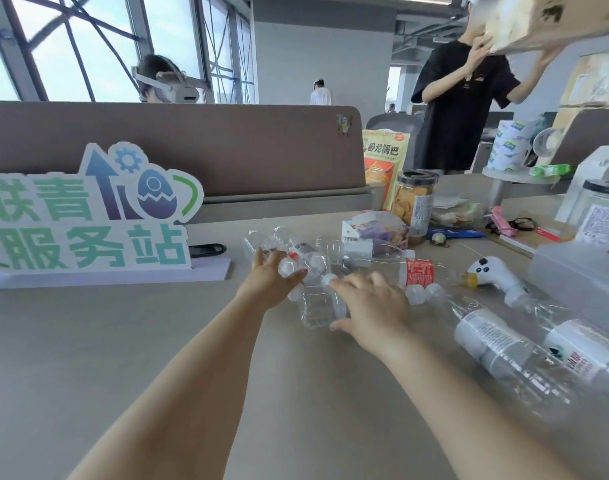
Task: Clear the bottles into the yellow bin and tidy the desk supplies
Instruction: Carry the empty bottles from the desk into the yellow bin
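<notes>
While no yellow bin shows, the left hand [269, 283] grips a crumpled bottle [298, 259] and the right hand [374, 306] clasps a clear bottle [318, 308] at centre frame, apparently gathering both together.

Grey desk [157, 341], empty bottles [497, 344], sign [88, 216]

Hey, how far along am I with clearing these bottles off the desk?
Nothing looks done yet; no yellow bin is in view. In hand: your left hand grips a crumpled bottle, your right hand holds a small clear bottle. Left: the red-label bottle, two large bottles at the right, plus the snack jar and panda toy.
</notes>
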`<state>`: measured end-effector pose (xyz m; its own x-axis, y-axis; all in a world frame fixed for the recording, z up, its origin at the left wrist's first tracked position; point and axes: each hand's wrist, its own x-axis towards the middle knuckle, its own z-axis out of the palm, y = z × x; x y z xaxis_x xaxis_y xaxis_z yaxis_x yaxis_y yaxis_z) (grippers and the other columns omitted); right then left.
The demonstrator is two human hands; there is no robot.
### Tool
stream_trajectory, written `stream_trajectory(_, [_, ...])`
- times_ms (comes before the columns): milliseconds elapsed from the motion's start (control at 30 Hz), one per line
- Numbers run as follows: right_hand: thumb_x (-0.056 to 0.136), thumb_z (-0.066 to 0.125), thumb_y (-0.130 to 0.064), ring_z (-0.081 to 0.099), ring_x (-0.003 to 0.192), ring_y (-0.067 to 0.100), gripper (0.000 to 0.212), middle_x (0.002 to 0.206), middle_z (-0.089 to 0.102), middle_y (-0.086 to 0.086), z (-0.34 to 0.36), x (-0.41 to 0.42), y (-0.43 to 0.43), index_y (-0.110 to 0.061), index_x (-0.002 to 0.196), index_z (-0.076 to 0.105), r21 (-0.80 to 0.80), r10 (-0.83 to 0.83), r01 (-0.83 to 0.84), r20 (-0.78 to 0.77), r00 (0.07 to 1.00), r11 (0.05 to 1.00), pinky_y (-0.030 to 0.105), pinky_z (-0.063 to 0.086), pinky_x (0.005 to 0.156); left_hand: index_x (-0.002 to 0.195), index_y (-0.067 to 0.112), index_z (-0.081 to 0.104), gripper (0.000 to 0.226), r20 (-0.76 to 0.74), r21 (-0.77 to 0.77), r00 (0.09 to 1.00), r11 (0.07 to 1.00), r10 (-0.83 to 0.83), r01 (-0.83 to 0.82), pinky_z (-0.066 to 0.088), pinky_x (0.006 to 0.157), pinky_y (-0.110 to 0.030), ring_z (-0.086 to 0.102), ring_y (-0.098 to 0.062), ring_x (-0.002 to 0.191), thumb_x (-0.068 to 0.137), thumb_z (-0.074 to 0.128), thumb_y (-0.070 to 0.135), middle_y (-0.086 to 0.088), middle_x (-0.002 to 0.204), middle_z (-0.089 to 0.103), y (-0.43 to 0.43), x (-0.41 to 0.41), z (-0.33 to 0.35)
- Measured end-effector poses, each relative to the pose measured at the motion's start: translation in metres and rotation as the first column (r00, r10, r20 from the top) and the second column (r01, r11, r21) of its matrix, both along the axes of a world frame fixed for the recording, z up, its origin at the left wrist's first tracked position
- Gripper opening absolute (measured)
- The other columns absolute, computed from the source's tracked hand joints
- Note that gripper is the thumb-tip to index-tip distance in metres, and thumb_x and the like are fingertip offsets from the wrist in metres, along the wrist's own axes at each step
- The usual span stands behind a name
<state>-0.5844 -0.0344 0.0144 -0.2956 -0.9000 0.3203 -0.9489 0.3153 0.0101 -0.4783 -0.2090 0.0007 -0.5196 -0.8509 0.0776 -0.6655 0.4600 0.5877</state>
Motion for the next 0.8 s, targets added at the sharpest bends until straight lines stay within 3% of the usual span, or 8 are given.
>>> stream_trajectory(100, [0.082,0.063,-0.054,0.041,0.119,0.022,0.065,0.136,0.046,-0.01,-0.002,-0.006,0.002,-0.037,0.138,0.035,0.001,0.005,-0.005,0.003,1.0,1.0,0.031,0.042,0.083,0.132,0.027,0.041,0.067,-0.075,-0.033,0.995,0.998,0.059,-0.062,0.049,0.084,-0.035,0.052,-0.022,0.094,0.077,0.067,0.055,-0.005,0.147,0.019,0.007,-0.001,0.003])
stream_trajectory(233, [0.081,0.065,-0.053,0.042,0.118,0.019,0.067,0.137,0.045,-0.015,-0.001,-0.009,0.014,-0.039,0.139,0.036,0.005,0.022,-0.022,0.025,0.999,1.0,0.03,0.042,0.087,0.127,0.025,0.045,0.055,-0.078,-0.038,0.994,0.996,0.075,-0.078,0.051,0.072,-0.034,0.049,-0.022,0.086,0.079,0.069,0.037,-0.006,0.142,0.023,0.02,0.024,0.005])
stream_trajectory(333, [0.08,0.065,-0.053,0.039,0.121,0.017,0.068,0.14,0.041,-0.019,0.001,0.008,0.026,-0.04,0.14,0.036,0.017,0.043,-0.044,0.048,0.998,0.999,0.028,0.039,0.09,0.124,0.032,0.049,0.052,-0.113,-0.08,0.992,0.995,0.046,-0.056,0.051,0.075,-0.031,0.049,-0.018,0.092,0.077,0.071,0.033,0.001,0.142,0.028,0.038,0.076,0.0])
stream_trajectory(500, [0.08,0.065,-0.055,0.037,0.123,0.016,0.069,0.141,0.038,-0.021,0.004,0.063,0.045,-0.044,0.141,0.034,0.056,0.156,-0.159,0.066,0.986,0.986,0.028,0.039,0.092,0.125,0.036,0.053,0.055,-0.157,-0.069,0.986,0.996,0.053,-0.065,0.039,0.084,-0.025,0.043,-0.018,0.122,0.076,0.075,0.025,0.006,0.147,0.029,0.091,0.186,-0.002])
stream_trajectory(667, [0.081,0.065,-0.051,0.034,0.129,0.017,0.072,0.144,0.036,-0.018,0.003,0.157,0.056,-0.039,0.144,0.031,0.054,0.346,-0.352,0.094,0.933,0.934,0.029,0.034,0.103,0.121,0.039,0.055,0.057,-0.138,-0.112,0.976,0.977,0.165,-0.181,0.032,0.092,-0.019,0.041,-0.017,0.125,0.072,0.076,0.019,0.002,0.144,0.037,0.146,0.31,-0.004])
stream_trajectory(800, [0.081,0.066,-0.051,0.036,0.13,0.017,0.073,0.144,0.04,-0.013,0.007,0.255,0.06,-0.034,0.144,0.033,-0.065,0.537,-0.534,0.166,0.827,0.843,0.03,0.033,0.105,0.121,0.039,0.052,0.057,-0.153,-0.174,0.942,0.931,0.297,-0.322,0.032,0.094,-0.022,0.04,-0.019,0.127,0.073,0.075,0.017,0.003,0.144,0.037,0.192,0.42,0.002])
